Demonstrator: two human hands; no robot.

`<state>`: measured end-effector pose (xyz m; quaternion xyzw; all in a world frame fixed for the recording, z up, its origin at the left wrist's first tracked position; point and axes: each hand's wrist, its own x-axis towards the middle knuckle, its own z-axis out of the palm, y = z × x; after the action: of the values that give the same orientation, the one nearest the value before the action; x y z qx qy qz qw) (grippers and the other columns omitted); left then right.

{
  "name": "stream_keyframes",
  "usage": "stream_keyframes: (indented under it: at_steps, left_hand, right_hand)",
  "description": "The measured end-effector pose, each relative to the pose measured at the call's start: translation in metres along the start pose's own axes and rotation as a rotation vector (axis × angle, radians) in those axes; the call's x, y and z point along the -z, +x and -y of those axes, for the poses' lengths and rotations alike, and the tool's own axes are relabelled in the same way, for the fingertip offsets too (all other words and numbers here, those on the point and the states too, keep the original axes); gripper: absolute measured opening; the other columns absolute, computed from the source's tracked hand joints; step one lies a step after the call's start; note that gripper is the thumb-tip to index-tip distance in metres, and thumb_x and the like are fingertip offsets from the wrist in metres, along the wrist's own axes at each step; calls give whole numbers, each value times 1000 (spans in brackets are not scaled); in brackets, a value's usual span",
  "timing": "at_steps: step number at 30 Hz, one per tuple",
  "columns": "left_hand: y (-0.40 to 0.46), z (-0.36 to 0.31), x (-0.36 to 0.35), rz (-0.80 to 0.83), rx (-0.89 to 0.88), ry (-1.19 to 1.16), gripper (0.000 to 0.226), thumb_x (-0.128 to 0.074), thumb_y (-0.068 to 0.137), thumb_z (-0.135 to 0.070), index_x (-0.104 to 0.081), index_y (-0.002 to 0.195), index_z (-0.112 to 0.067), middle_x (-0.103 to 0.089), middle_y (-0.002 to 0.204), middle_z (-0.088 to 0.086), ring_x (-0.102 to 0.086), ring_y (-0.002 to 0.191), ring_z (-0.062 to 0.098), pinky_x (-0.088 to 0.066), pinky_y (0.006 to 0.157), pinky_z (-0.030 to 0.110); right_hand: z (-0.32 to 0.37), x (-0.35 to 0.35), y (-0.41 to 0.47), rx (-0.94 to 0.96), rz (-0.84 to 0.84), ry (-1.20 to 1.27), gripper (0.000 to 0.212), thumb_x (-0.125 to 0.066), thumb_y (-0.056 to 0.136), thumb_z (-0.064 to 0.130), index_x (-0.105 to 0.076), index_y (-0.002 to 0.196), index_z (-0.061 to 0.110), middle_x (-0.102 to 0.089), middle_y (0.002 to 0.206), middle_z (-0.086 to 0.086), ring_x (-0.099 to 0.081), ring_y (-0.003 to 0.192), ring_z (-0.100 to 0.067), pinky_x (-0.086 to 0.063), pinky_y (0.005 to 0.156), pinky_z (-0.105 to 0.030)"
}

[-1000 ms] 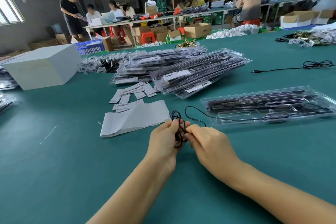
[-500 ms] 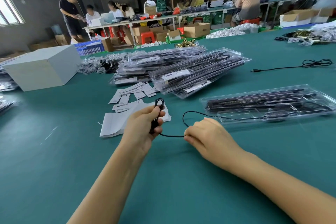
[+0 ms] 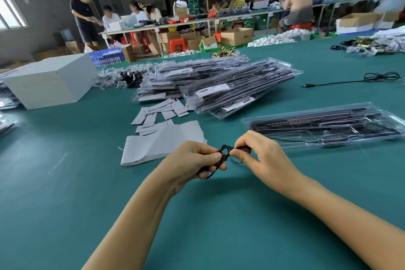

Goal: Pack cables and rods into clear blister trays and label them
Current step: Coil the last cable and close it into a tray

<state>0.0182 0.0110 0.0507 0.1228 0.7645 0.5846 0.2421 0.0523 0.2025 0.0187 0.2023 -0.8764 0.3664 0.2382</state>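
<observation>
My grip is closed on both sides: my left hand [image 3: 192, 160] and right hand [image 3: 260, 153] each pinch a thin black cable [image 3: 225, 155], wound into small loops between them, held just above the green surface [image 3: 65, 193]. Just beyond my right hand lies an open clear blister tray [image 3: 324, 125] holding dark rods – a stack of filled trays [image 3: 230, 87] sits farther back, with loose white labels [image 3: 162, 112] beside it.

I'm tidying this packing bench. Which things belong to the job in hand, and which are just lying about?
In use:
black cable, coiled between left hand and right hand
open blister tray
label slips
packed tray stacks

Lying about:
white box
spare cable
folded paper sheet
</observation>
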Motion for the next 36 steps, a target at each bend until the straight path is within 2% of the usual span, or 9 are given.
stream_keyframes:
  at_steps: [5,7,12,15,20,26,29,32,36]
  left_hand:
    - [-2,0,2,278,37,2,21,-53,97,-13,-71,101,-2,-58,71,-1,-43,60,7,-36,51,14]
    - [-1,0,1,294,20,-42,20,-53,96,-11,-72,98,-3,-55,69,-1,-42,61,8,-36,53,15]
    - [7,7,3,-35,29,-134,21,-54,95,-10,-69,99,4,-63,65,-6,-47,57,5,-33,55,17]
    - [11,5,6,-204,27,-396,18,-54,95,-11,-71,94,-3,-67,70,-5,-51,68,7,-35,60,20]
    - [20,6,-25,-291,35,-840,21,-47,98,-12,-65,87,-11,-70,68,-3,-64,62,7,-44,66,25]
    - [17,11,-38,-286,-4,-730,16,-50,98,-14,-65,95,-9,-75,94,6,-69,79,14,-49,66,27]
    - [17,9,-40,-293,-50,-700,15,-52,96,-13,-66,90,-10,-73,83,1,-71,85,17,-46,64,26]
    - [16,7,-39,-310,-31,-755,16,-50,97,-12,-62,88,-11,-63,67,-2,-69,72,13,-44,55,23]
    - [17,5,-25,-395,-35,-893,16,-49,98,-9,-62,91,-3,-56,65,2,-50,48,9,-50,48,21]
  right_hand:
    - [-2,4,4,-1,22,55,9,-64,90,14,-61,84,8,-56,77,2,-52,73,-12,-42,69,-23]
    - [-4,4,4,-37,9,88,8,-63,91,16,-61,84,10,-58,78,4,-54,75,-11,-42,70,-20]
    - [-13,4,5,-286,-68,185,15,-60,93,20,-60,79,25,-58,68,7,-54,67,-14,-42,65,-24]
    - [-9,1,2,-358,-98,270,15,-58,94,23,-64,80,22,-61,67,5,-56,68,-18,-40,63,-25]
    - [20,-28,-7,-60,-81,-60,10,-55,92,16,-64,91,11,-65,78,1,-59,76,-23,-45,73,-37]
    - [23,-39,-15,62,-43,-271,9,-55,90,11,-63,91,6,-62,78,-6,-53,57,-31,-47,53,-38]
    - [23,-40,-13,85,-83,-403,14,-74,78,5,-61,79,11,-59,63,0,-47,46,-24,-41,43,-30]
    - [21,-39,-11,128,-103,-479,18,-78,76,14,-60,74,14,-58,56,4,-51,46,-20,-42,47,-28]
    - [9,-23,-10,151,-28,-525,12,-66,83,29,-65,76,19,-62,66,8,-60,68,-20,-47,55,-34]
